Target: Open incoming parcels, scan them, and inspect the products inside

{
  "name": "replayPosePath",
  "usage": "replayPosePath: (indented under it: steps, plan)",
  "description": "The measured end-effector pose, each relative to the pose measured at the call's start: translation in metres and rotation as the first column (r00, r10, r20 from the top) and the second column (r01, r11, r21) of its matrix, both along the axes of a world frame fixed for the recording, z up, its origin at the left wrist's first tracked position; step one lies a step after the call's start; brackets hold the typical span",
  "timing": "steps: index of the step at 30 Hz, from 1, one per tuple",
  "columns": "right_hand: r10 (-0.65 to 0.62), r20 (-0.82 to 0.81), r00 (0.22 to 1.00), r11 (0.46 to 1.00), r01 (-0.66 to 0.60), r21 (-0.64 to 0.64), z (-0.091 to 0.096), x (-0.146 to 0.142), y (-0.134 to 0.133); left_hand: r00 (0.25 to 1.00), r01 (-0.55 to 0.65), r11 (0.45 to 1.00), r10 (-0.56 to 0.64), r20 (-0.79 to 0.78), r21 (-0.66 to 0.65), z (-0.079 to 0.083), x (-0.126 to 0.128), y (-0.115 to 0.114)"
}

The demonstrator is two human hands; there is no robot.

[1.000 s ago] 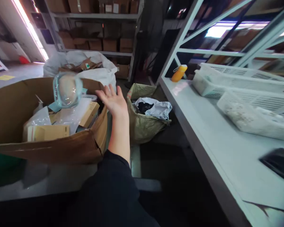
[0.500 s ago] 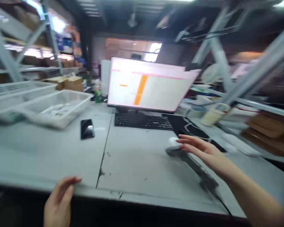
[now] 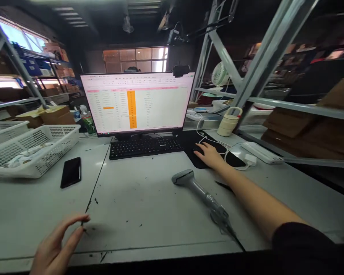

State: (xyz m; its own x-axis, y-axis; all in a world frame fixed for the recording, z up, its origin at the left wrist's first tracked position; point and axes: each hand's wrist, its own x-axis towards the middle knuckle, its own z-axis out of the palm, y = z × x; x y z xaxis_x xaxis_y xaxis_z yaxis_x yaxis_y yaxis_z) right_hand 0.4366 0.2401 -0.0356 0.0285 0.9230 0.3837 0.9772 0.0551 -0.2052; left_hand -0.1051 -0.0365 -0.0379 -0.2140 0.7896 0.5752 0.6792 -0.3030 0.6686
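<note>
The right grip (image 3: pixel 208 154) lies flat on the black pad (image 3: pixel 190 141), on the right side of the desk (image 3: pixel 149 206). Its fingers are a bit spread and bent down. I cannot tell if it has hold of something, because the hand hides what is under it. The left grip (image 3: pixel 59 240) is at the near left edge of the desk. Its thumb and finger curl toward each other with a small gap, and I see nothing in it.

A gray scanner (image 3: pixel 199 189) lies on the desk between the two hands, closer to the right arm. Its cord runs to the near edge. Just left of the pad is a black keyboard (image 3: pixel 146 147). Behind it stands a big screen (image 3: pixel 157 105) with rows of words and an orange stripe.

A white cord runs over the pad to a white plug (image 3: pixel 250 159) on the right. A cream cup (image 3: pixel 227 125) with a handle stands past the pad. Far from the left hand, a black phone (image 3: pixel 71 172) lies beside a white basket (image 3: pixel 53 162).
</note>
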Motion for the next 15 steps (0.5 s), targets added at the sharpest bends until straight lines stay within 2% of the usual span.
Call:
replayPosePath:
  steps: [3, 5, 8, 10, 12, 15]
  plan:
    - [0.014, 0.036, 0.999, 1.0, -0.015, 0.01, -0.017, -0.006, 0.009, 0.967, 0.235, 0.969, -0.241, -0.08, -0.074, 0.028, 0.036, 0.018]
    - [0.007, 0.047, 0.999, 1.0, -0.009, 0.023, -0.023, -0.008, 0.008, 0.902, 0.393, 0.91, -0.409, -0.135, -0.13, 0.043, 0.057, 0.038]
    - [-0.014, 0.043, 0.999, 0.999, 0.012, 0.048, -0.027, -0.009, 0.005, 0.818, 0.491, 0.834, -0.541, -0.196, -0.25, 0.055, 0.081, 0.075]
    - [-0.02, 0.034, 0.999, 0.998, 0.018, 0.066, -0.027, -0.008, 0.005, 0.797, 0.496, 0.812, -0.566, -0.209, -0.306, 0.052, 0.091, 0.098]
    - [-0.016, 0.022, 1.0, 0.997, 0.015, 0.081, -0.027, -0.006, 0.006, 0.808, 0.487, 0.807, -0.562, -0.179, -0.333, 0.043, 0.094, 0.119]
    - [-0.003, 0.011, 1.0, 0.996, 0.002, 0.092, -0.028, -0.003, 0.008, 0.866, 0.452, 0.842, -0.494, -0.081, -0.294, 0.023, 0.087, 0.138]
